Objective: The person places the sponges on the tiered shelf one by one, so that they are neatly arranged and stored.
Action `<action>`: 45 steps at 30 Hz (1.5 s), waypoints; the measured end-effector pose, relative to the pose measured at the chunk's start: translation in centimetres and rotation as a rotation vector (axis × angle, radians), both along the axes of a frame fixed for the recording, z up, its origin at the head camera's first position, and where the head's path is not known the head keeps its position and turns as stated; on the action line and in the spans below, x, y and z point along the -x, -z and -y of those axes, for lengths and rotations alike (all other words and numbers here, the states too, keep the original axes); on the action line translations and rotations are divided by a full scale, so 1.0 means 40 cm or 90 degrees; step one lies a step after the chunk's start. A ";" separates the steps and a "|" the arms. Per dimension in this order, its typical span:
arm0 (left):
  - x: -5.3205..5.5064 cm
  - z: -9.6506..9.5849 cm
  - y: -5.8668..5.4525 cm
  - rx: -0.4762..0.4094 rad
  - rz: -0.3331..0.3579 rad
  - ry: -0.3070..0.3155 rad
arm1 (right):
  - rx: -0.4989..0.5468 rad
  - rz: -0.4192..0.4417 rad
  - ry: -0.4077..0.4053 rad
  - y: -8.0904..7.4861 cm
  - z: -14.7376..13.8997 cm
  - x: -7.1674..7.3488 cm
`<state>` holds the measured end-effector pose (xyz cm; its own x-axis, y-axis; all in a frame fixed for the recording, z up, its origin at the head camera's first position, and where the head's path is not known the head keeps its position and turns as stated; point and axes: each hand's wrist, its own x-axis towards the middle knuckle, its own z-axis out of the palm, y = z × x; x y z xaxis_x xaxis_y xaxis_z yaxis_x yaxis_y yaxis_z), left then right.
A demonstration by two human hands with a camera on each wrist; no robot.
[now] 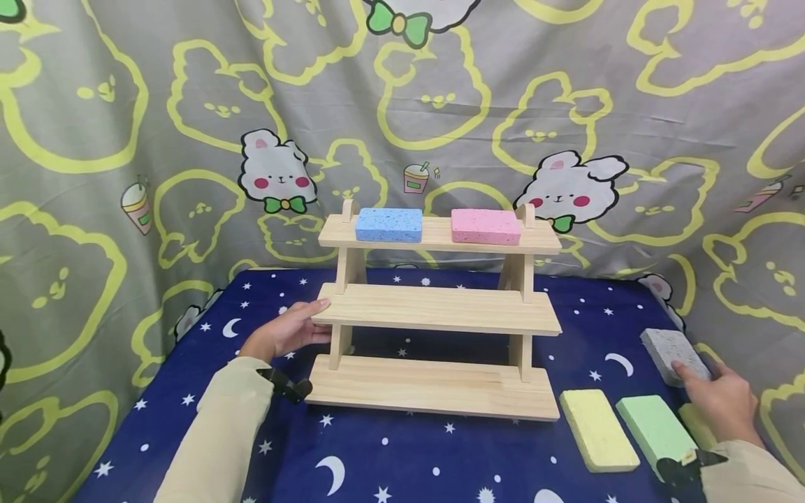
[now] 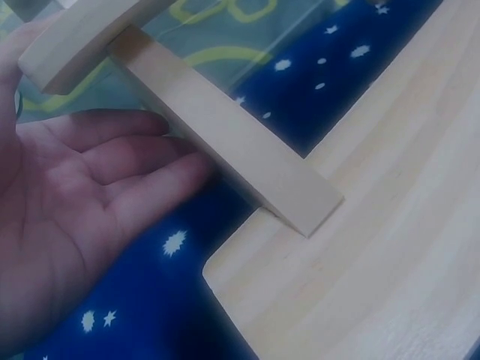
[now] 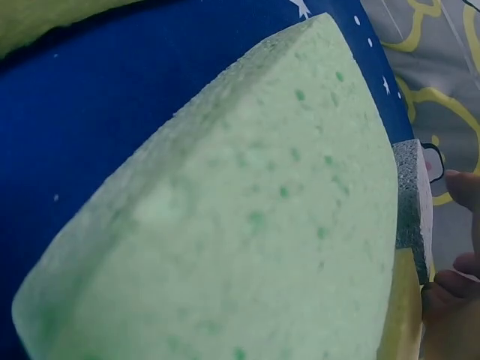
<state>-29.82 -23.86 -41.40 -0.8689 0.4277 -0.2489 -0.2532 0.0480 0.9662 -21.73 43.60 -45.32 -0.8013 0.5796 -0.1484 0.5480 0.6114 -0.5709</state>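
Standing on the star-patterned blue surface (image 1: 390,461): one three-tier wooden shelf (image 1: 434,307), its top tier bearing a blue sponge (image 1: 388,227) toward the left end and a pink sponge (image 1: 486,228) toward the right. Left hand (image 1: 292,332): gripping the shelf's middle tier at its left end. Right hand (image 1: 726,402): pinching a grey sponge (image 1: 673,351) between thumb and fingers, near the surface's right edge; whether it is touching the surface, cannot tell. Toward the front right corner: a yellow sponge (image 1: 597,429) and a green sponge (image 1: 657,429) lying side by side.
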 end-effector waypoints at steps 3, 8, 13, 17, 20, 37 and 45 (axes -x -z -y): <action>0.001 0.000 0.002 -0.003 0.000 0.006 | 0.003 0.007 0.013 0.004 0.006 0.006; 0.003 0.001 0.004 0.001 0.001 0.003 | -0.017 0.000 0.013 0.010 0.017 0.020; 0.003 0.000 0.003 0.001 0.002 0.003 | -0.030 0.005 0.025 0.021 0.026 0.030; 0.002 0.000 -0.003 -0.001 0.003 -0.001 | -0.032 0.008 0.029 0.023 0.029 0.036; 0.000 -0.001 -0.006 0.002 0.002 0.001 | -0.042 -0.008 0.029 0.027 0.031 0.036; 0.001 -0.003 -0.009 -0.004 -0.003 0.001 | 0.010 -0.122 0.095 0.057 0.047 0.020; -0.002 -0.002 -0.009 -0.009 0.005 0.003 | -0.005 -0.127 0.078 0.064 0.050 0.015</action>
<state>-29.72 -23.78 -41.05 -0.8653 0.4349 -0.2493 -0.2600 0.0360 0.9649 -22.32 41.61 -47.86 -0.7382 0.6745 0.0102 0.4953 0.5522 -0.6706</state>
